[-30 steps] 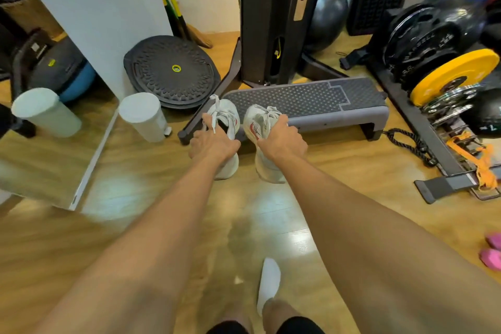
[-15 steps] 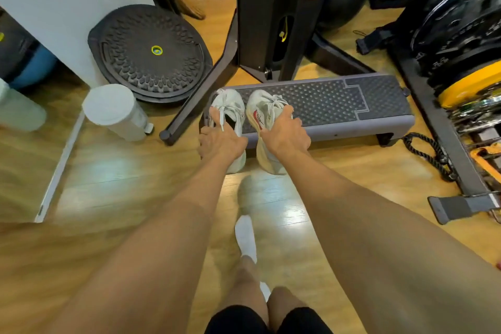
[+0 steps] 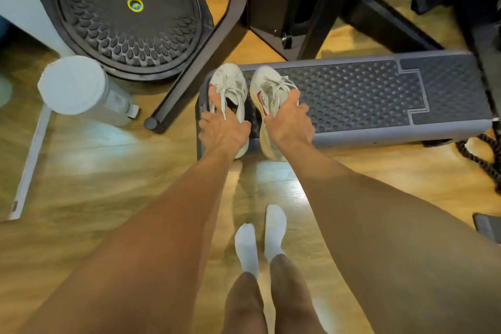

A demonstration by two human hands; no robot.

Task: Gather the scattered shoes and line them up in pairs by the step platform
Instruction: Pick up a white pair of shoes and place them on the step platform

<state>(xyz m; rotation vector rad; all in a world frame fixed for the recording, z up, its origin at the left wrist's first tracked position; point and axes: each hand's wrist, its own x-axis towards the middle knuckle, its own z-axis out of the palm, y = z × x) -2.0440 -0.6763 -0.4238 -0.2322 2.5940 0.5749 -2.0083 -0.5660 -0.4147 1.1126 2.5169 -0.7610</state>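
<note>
Two white sneakers with red marks are held side by side over the left end of the grey step platform (image 3: 379,133). My left hand (image 3: 222,130) grips the heel end of the left sneaker (image 3: 230,84). My right hand (image 3: 290,125) grips the heel end of the right sneaker (image 3: 268,89). Both toes point away from me over the platform's studded top; the heels hang past its front edge. Whether the soles touch the floor or the platform is hidden by my hands.
A black machine leg (image 3: 195,62) slants down just left of the platform. A round black balance board (image 3: 127,16) and a white cylinder (image 3: 76,84) lie further left. A black rope (image 3: 479,154) is at the right. My white-socked feet (image 3: 260,236) stand on the wood floor.
I have stepped closer and the view has tilted down. Both hands have carried the sneakers forward and down to the platform's left end, still gripping them.
</note>
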